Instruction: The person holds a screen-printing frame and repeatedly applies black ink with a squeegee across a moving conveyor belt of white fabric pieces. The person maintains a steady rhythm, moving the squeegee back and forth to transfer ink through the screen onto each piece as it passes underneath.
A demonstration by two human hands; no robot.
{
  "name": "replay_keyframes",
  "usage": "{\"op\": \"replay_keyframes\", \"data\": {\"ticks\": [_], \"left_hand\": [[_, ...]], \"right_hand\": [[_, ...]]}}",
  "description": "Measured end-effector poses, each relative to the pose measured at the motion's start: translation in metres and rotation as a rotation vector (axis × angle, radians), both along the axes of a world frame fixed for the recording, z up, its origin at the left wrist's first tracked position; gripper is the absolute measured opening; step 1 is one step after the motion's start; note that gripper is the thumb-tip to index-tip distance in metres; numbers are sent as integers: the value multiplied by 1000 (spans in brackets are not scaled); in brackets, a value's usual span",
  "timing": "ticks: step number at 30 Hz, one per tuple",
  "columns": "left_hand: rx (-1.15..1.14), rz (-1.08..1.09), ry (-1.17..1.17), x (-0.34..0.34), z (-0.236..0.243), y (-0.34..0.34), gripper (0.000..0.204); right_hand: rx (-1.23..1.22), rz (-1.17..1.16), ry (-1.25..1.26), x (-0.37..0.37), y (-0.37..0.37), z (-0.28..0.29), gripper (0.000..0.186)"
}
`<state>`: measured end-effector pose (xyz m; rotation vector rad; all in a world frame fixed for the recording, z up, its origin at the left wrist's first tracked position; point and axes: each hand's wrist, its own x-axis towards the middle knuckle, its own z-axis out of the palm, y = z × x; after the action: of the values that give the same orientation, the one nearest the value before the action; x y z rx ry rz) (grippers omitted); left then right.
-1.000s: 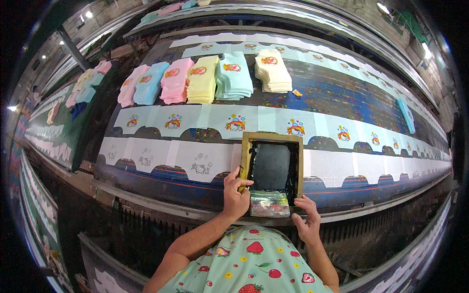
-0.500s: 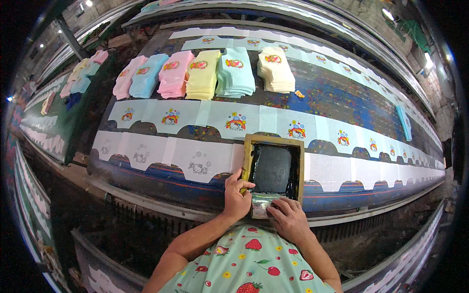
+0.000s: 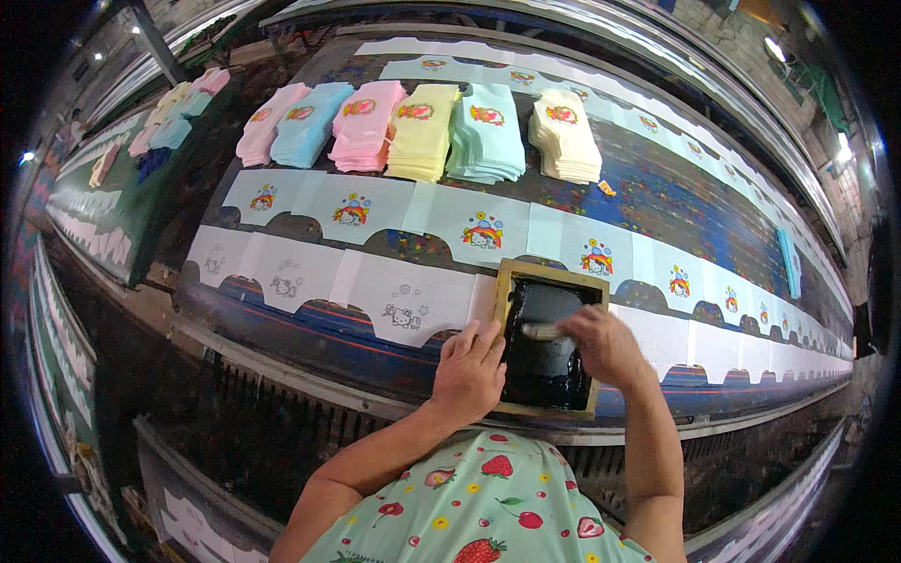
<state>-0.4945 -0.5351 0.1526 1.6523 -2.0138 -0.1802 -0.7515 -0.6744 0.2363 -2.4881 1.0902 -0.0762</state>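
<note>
The right hand (image 3: 608, 347), gripping a squeegee (image 3: 541, 330), has moved up the frame (image 3: 556, 272); the open left hand (image 3: 469, 375) touches its side.

We note: left hand (image 3: 469, 373) against wooden frame (image 3: 554, 271); right hand (image 3: 610, 347), blurred, gripping flat tool (image 3: 542, 331) inside frame; white printed piece (image 3: 377, 298) ahead-left of left hand.
</note>
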Motion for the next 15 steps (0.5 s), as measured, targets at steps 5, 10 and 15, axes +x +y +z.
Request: {"op": "replay_keyframes", "data": {"ticks": [5,10,15], "left_hand": [[5,-37,1,2,0,-4,50],[20,-28,45,1,-1,-5,50],[-20,-28,37,1,-2,-6,48]], "right_hand": [[-160,-138,-142,12,-33,-18,40],[-159,-151,-26,12,-16,-24,40],[-188,-74,-57,10,41,-24,47]]}}
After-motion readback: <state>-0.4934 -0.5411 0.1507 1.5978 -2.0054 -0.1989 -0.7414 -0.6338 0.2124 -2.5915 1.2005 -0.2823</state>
